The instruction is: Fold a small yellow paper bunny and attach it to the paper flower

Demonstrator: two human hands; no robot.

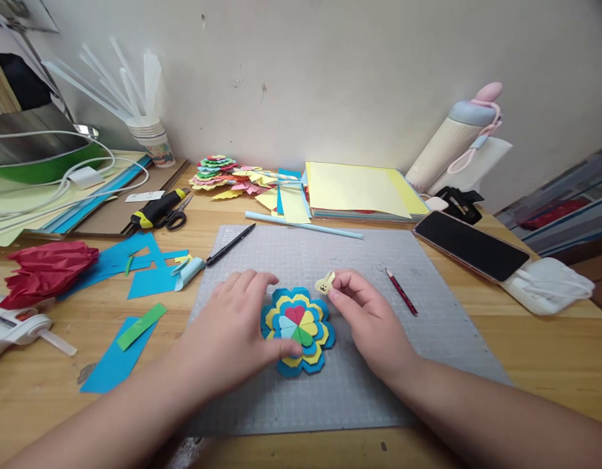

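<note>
A layered paper flower (308,332) in blue and yellow, with red, yellow, green and light blue hearts at its centre, lies on a grey cutting mat (369,397). My left hand (237,326) is at its left side, fingers apart, the thumb over the lower petals; I cannot tell whether it touches them. Between thumb and fingers, my right hand (369,319) pinches a small pale yellow paper rabbit head (324,285) with a drawn face, just above the flower's upper right edge. The rabbit's right part is hidden by the fingers.
On the mat lie a black pen (231,245), a red pencil (401,292) and a light blue paper tube (305,225). Blue paper scraps (105,368) and a glue gun (17,329) are at left. A phone (472,244) rests at right, a paper stack (359,189) behind.
</note>
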